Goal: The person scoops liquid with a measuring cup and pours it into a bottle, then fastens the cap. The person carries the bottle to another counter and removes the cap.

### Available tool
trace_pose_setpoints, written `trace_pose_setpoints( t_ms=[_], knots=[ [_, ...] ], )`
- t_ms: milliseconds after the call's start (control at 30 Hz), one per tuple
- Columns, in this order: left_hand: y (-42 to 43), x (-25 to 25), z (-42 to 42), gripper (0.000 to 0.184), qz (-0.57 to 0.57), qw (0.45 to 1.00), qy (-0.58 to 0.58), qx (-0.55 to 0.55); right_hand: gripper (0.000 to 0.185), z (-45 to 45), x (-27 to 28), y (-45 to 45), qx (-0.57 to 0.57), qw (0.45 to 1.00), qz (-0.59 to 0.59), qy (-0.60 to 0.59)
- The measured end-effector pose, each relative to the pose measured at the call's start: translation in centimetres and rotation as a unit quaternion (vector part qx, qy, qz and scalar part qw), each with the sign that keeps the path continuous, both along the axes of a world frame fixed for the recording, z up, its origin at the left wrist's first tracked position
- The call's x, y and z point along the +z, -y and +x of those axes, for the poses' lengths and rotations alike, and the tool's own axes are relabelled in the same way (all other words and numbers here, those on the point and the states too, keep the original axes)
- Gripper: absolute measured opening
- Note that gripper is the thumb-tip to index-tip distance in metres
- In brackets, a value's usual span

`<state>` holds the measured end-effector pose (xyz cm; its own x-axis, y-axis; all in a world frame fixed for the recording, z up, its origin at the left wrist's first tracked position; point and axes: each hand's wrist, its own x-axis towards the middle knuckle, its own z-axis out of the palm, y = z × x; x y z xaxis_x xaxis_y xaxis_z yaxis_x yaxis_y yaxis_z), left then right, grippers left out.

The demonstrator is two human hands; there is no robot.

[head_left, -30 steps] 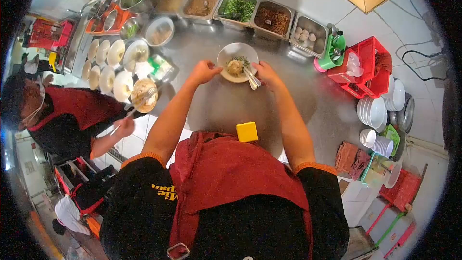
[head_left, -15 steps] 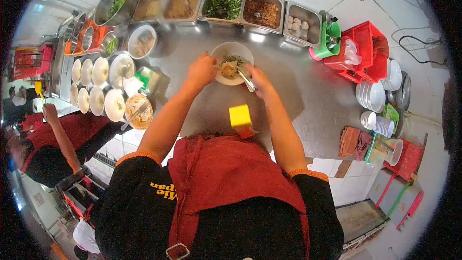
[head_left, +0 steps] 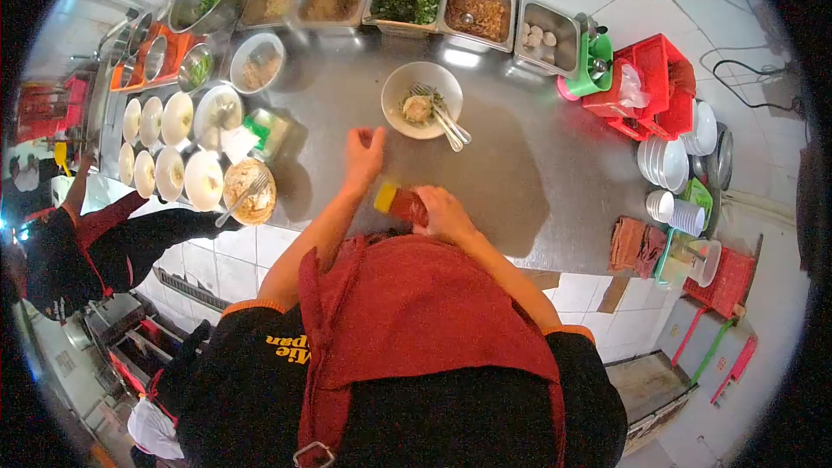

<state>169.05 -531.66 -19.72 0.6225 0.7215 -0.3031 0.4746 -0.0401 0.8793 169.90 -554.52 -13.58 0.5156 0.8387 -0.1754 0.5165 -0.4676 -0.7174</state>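
**Red-bodied container [head_left: 406,206] with yellow cap [head_left: 386,197] held crosswise in the right hand [head_left: 445,215]**

Right hand: fingers wrapped round the red body, gripping firmly. Container lies on its side, long axis running left to right with a slight slant; cap end points left and a little away from the wearer, base end hidden in the palm. Position: between the wearer's dark red cloth apron [head_left: 433,312] and the bowl, near the counter's front edge. Cannot tell whether it touches the metal.

Left hand [head_left: 367,156]: nothing held, fingers loosely bent, thumb apart from them. Just beyond the cap, near the bowl's lower left side.

Round white bowl [head_left: 444,75] farther out on the grey stainless-steel counter [head_left: 511,139], apart from both hands. Inside, a pale mound of food [head_left: 417,109] with green bits; a metal fork and spoon [head_left: 452,131] lean over the rim, handles toward the wearer's right.

Along the back: a steel pan of chopped greens [head_left: 407,0], another of reddish-brown crumbs [head_left: 485,13]. Off left: rows of white bowls [head_left: 177,118].
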Motion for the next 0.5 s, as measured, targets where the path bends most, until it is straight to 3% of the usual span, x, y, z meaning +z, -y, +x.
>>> trace_pose_setpoints(
  t_ms=[67, 133, 200, 233, 300, 367, 433, 500],
  knots=[
    [-1.1, 3.7, 2.0, 0.046, 0.053, 0.993, 0.063, -0.081, 0.073, 0.4, 0.4, 2.1, 0.023, 0.999, 0.035, -0.005],
    [-2.5, 2.7, 3.8, 0.044, 0.092, 0.988, 0.024, -0.120, 0.071, 0.8, 0.9, 4.2, 0.049, 0.996, 0.072, -0.004],
    [-2.8, 2.4, 4.1, 0.042, 0.126, 0.979, -0.020, -0.160, 0.067, 0.1, 1.5, 7.0, -0.113, 0.979, 0.166, 0.016],
    [-2.9, 2.7, 4.6, 0.041, 0.123, 0.979, -0.026, -0.160, 0.067, 0.4, 1.6, 8.3, -0.112, 0.979, 0.168, 0.022],
    [-3.0, 1.7, 5.4, 0.041, 0.123, 0.978, -0.029, -0.168, 0.068, 0.7, 1.5, 10.9, -0.284, 0.934, 0.214, 0.033],
    [-3.4, -0.1, 6.2, 0.039, 0.019, 0.985, -0.059, -0.163, 0.069, 0.9, 0.9, 11.7, -0.408, 0.865, 0.289, -0.040],
    [-2.6, 2.4, 6.3, 0.035, -0.149, 0.966, -0.102, -0.186, 0.070, 2.1, 1.4, 12.9, -0.427, 0.868, 0.252, -0.010],
    [-0.9, 3.5, 6.1, 0.031, -0.240, 0.959, -0.035, -0.149, 0.071, 2.7, -1.0, 13.7, -0.501, 0.816, 0.281, 0.063]
  ],
)
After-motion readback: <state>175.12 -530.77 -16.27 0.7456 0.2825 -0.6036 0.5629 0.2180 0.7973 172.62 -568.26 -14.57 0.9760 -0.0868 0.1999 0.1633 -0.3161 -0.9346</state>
